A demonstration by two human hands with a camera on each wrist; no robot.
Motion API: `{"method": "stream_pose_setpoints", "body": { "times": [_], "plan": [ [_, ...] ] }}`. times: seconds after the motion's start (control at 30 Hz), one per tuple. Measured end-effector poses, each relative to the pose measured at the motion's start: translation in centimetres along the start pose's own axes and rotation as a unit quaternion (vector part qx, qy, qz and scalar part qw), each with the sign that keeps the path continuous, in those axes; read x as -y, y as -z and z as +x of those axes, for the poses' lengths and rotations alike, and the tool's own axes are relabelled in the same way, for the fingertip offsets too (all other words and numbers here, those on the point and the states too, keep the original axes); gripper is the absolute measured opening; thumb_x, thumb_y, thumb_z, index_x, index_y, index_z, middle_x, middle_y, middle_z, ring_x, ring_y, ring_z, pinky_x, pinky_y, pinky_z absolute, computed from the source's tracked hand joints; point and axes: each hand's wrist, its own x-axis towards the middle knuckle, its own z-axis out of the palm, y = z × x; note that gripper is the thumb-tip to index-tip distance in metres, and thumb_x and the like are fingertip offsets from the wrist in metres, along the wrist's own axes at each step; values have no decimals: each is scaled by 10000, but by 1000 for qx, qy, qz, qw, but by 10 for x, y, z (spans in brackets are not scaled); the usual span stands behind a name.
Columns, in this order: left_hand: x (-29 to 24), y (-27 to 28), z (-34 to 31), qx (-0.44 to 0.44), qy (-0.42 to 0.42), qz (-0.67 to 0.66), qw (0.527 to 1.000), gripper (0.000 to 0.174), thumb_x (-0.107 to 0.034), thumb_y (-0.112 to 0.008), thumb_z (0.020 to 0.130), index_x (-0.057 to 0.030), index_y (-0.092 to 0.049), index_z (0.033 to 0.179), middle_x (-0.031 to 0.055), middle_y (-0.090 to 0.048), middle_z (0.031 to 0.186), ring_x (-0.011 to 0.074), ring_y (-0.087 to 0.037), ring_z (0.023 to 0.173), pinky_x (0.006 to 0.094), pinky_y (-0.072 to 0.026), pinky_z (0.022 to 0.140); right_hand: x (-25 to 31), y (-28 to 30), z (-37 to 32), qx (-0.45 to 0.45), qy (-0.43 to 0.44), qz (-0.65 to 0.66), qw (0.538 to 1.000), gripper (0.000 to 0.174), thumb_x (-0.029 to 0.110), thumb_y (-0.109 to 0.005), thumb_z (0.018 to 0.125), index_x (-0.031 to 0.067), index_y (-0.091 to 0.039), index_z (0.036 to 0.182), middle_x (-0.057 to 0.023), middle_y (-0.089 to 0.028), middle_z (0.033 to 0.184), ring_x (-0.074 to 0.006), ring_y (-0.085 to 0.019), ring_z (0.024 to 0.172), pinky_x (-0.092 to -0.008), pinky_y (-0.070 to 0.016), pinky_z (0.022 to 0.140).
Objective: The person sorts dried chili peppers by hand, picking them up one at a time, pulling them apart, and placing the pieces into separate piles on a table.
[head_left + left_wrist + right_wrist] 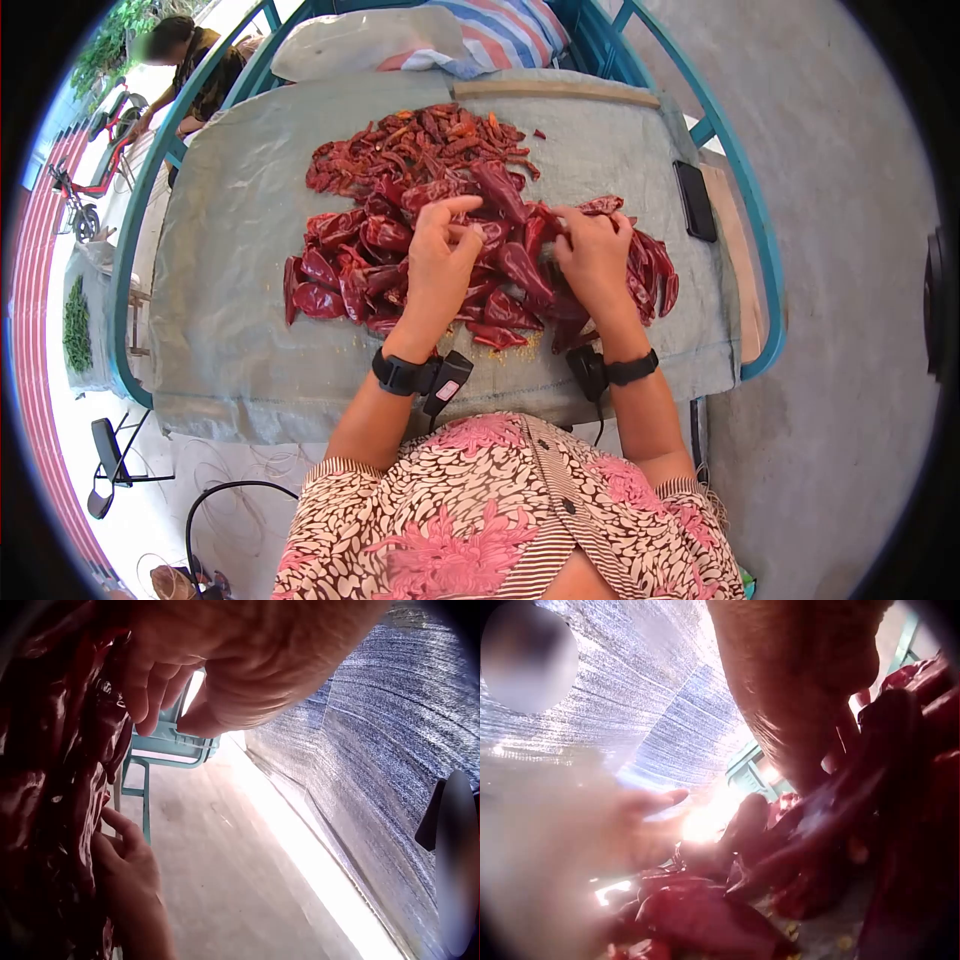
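Large, glossy dark-red dried chili peppers (520, 270) lie heaped in the middle of a grey-green woven sheet (220, 300). Over the heap hovers my left hand (443, 265), fingers loosely bent; a gap shows between thumb and fingers (150, 697) in the left wrist view, with nothing in it. On the heap's right side is my right hand (597, 255), its fingers bent down among the peppers. In the right wrist view its fingertips (836, 757) meet a long pepper (817, 817); I cannot tell whether they grip it.
Smaller, wrinkled dried chilies (400, 150) form a pile behind the large ones. A black phone (695, 200) lies at the right, inside the teal metal rail (750, 230). Yellow seeds (520, 345) dot the sheet in front. Another person (205, 75) is beyond the left rail.
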Motion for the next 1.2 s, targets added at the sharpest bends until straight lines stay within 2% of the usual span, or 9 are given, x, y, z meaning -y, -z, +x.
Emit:
{"method": "stream_pose_setpoints", "body": {
  "times": [0.17, 0.2, 0.33, 0.43, 0.47, 0.6, 0.73, 0.83, 1.2],
  "plan": [
    [1, -12, -3, 45, -31, -46, 997, 295, -74, -632, 1023, -35, -619, 1314, 44, -689, 1131, 69, -661, 886, 230, -509, 738, 3, 28, 2, -84, -117, 191, 971, 215, 106, -687, 920, 139, -729, 1128, -68, -761, 976, -239, -686, 958, -481, -325, 1119],
    [-2, -16, -4, 53, -36, -50, 997, 294, -72, -631, 1025, -36, -619, 1316, 40, -687, 1121, 70, -661, 880, 227, -506, 736, 11, 42, 2, -69, -130, 214, 966, 202, 94, -679, 947, 111, -728, 1142, -70, -760, 982, -200, -700, 942, -437, -425, 1045],
    [-13, -21, -6, 126, 12, -102, 987, 271, -67, -630, 1033, -36, -619, 1303, 30, -679, 1072, 77, -664, 866, 218, -502, 722, 26, 57, -10, 30, -123, 488, 864, 247, 62, -670, 959, 29, -701, 1201, -75, -739, 994, -128, -683, 885, -293, -545, 760],
    [-7, -20, -4, 146, 44, -142, 978, 231, -59, -624, 1037, -32, -616, 1266, 25, -668, 1033, 86, -671, 864, 220, -515, 720, 5, 53, -7, -50, -147, 395, 905, 247, 68, -684, 947, 20, -700, 1189, -93, -743, 1000, -161, -698, 882, -305, -547, 789],
    [-4, -20, -4, 143, 45, -151, 977, 216, -56, -621, 1038, -31, -615, 1252, 24, -665, 1021, 90, -673, 863, 222, -522, 721, -7, 49, -7, -86, -144, 320, 932, 262, 88, -695, 930, 38, -702, 1188, -110, -737, 1028, -239, -696, 925, -363, -540, 845],
    [2, -21, 2, 62, 50, -206, 975, 231, -24, -624, 1023, -26, -600, 1252, 32, -652, 1087, 107, -676, 897, 236, -555, 764, -40, 41, -4, -68, -143, 161, 974, 324, 164, -718, 887, 96, -701, 1203, -115, -703, 1154, -346, -616, 1098, -471, -446, 992],
    [4, -25, 0, 14, -27, -73, 997, 311, 7, -644, 996, -28, -586, 1299, 42, -530, 1363, 116, -652, 1034, 253, -559, 809, -45, 32, 2, -12, -72, 68, 995, 439, 201, -739, 849, 137, -679, 1279, -104, -686, 1265, -322, -608, 1159, -496, -406, 1038],
    [15, -25, -1, 67, -25, -57, 996, 310, 15, -636, 995, -26, -586, 1298, 49, -534, 1359, 120, -651, 1045, 257, -549, 834, -40, 29, 10, 24, -22, -24, 999, 469, 145, -719, 831, 156, -681, 1299, -93, -698, 1271, -309, -618, 1163, -480, -405, 1022],
    [26, -29, 0, 21, -47, 2, 999, 215, 46, -644, 949, -15, -644, 1155, 81, -557, 1235, 160, -660, 955, 282, -568, 819, -54, -12, 37, 134, 16, -96, 986, 272, 60, -680, 832, 157, -714, 1085, -70, -714, 1081, -302, -681, 1039, -501, -389, 986]
  ]
}}
